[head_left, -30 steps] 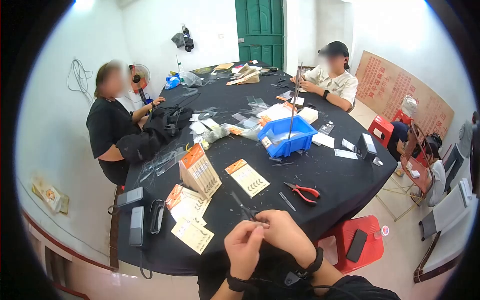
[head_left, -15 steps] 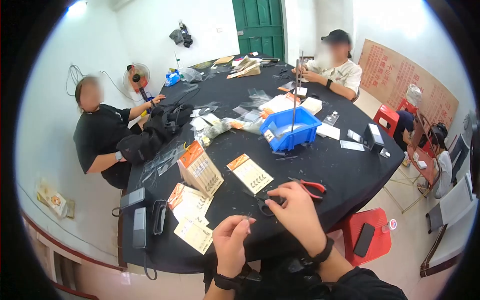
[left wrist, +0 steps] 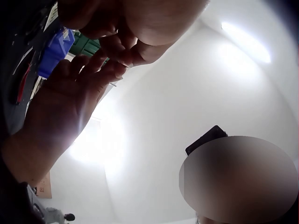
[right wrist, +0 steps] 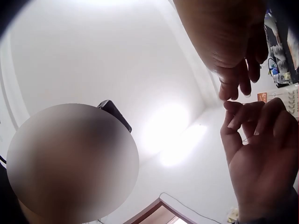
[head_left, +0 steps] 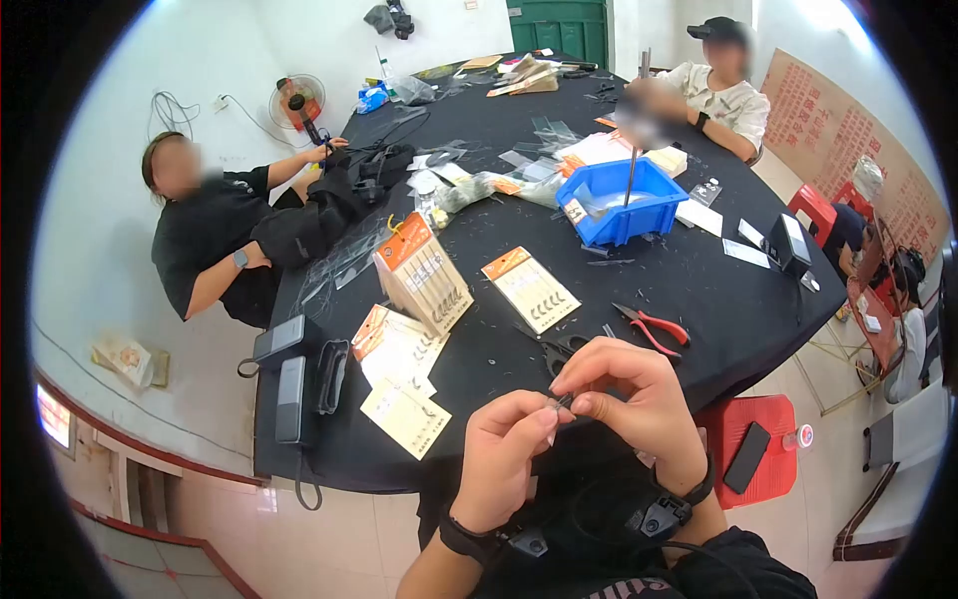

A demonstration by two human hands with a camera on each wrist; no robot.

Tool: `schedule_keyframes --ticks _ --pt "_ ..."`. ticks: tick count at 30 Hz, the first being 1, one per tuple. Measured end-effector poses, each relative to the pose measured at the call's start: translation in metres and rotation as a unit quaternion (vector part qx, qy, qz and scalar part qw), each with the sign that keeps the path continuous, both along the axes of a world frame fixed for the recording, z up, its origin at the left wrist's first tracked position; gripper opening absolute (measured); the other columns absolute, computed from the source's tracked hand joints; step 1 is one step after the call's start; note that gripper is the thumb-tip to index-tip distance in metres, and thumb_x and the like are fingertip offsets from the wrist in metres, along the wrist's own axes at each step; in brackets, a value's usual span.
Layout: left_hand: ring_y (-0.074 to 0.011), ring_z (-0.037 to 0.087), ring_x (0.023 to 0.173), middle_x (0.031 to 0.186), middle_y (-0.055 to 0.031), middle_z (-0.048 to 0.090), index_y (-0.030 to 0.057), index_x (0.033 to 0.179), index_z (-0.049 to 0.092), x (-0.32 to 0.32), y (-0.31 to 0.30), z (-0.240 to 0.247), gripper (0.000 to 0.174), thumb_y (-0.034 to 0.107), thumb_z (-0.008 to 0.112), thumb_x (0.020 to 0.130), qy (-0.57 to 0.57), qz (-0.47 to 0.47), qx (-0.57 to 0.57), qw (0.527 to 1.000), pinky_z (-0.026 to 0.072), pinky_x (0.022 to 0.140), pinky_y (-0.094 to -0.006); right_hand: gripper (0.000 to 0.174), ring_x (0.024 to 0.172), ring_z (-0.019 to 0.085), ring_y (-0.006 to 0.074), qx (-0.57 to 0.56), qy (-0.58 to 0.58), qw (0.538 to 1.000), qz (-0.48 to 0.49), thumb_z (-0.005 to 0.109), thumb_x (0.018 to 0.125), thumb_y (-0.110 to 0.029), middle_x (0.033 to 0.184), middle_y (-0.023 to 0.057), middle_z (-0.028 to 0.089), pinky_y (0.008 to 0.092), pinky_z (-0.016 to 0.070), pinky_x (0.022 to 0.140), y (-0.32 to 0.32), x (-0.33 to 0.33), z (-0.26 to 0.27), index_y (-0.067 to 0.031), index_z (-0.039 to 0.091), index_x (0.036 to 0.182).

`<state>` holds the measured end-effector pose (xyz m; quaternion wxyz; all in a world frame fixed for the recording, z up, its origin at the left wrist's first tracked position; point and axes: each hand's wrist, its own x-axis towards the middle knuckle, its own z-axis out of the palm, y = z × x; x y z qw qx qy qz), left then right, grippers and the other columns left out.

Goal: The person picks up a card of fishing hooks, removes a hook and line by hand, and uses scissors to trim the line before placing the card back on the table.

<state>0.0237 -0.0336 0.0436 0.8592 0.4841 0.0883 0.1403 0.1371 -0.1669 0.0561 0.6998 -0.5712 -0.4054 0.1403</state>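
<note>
My left hand pinches a small thin dark piece between thumb and forefinger, over the near table edge. From the right, my right hand meets it, thumb and forefinger closing on the same piece. Its kind cannot be made out, as the fingertips hide most of it. Black scissors lie on the cloth just beyond the right hand. Pliers with red handles rest farther right. Both wrist views show the two hands' fingertips close together.
Orange-topped cards with rows of small hooks lie ahead, beside a standing card stack. A blue bin with upright rods stands farther back. Black-and-grey devices are at left. Two people sit around the table; a red stool holds a phone.
My right hand has let go of the scissors on the table and come back to my left hand's fingertips. The left hand has kept its pinch. The head view has shifted.
</note>
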Motion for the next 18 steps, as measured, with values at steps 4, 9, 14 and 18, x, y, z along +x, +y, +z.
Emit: schedule_keyframes --ticks 4,9,14,18 --pt "-0.0033 0.046 0.067 0.082 -0.001 0.063 -0.0007 0.094 0.068 -0.002 0.0 -0.001 0.01 0.008 0.063 0.093 0.011 -0.043 -0.039 0.998 0.035 0.059 -0.019 0.009 0.076 0.064 0.0113 -0.013 -0.12 0.991 -0.05 0.077 0.08 -0.002 0.091 0.0075 0.069 0.0229 0.0481 0.061 -0.002 0.005 0.002 -0.0013 0.073 0.087" --pt "-0.0017 0.045 0.065 0.084 -0.0018 0.064 -0.0024 0.104 0.069 -0.004 -0.003 0.013 0.017 0.011 0.063 0.096 0.062 -0.009 -0.043 0.997 0.0322 0.056 -0.0165 0.007 0.07 0.062 0.019 -0.002 -0.239 0.955 -0.174 0.075 0.077 0.0 0.079 0.0072 0.067 0.0286 0.0474 0.06 0.001 0.002 0.002 -0.0027 0.07 0.081" --pt "-0.0026 0.051 0.068 0.095 -0.0083 0.07 -0.0046 0.118 0.065 0.001 -0.013 0.039 0.027 0.012 0.059 0.098 0.085 0.137 -0.033 0.986 0.037 0.055 -0.0169 0.007 0.066 0.06 0.0203 0.016 -0.276 0.921 -0.274 0.074 0.079 -0.001 0.075 0.0071 0.065 0.0291 0.0462 0.06 0.003 0.007 0.0 -0.0019 0.067 0.079" --pt "-0.0029 0.052 0.069 0.102 -0.0118 0.072 -0.0049 0.121 0.064 -0.001 -0.007 0.035 0.03 0.009 0.055 0.097 0.107 0.082 0.008 0.991 0.0374 0.054 -0.0169 0.007 0.066 0.059 0.0198 0.009 -0.272 0.909 -0.316 0.073 0.08 -0.001 0.074 0.007 0.064 0.0279 0.045 0.059 0.001 0.015 -0.008 -0.0014 0.066 0.079"
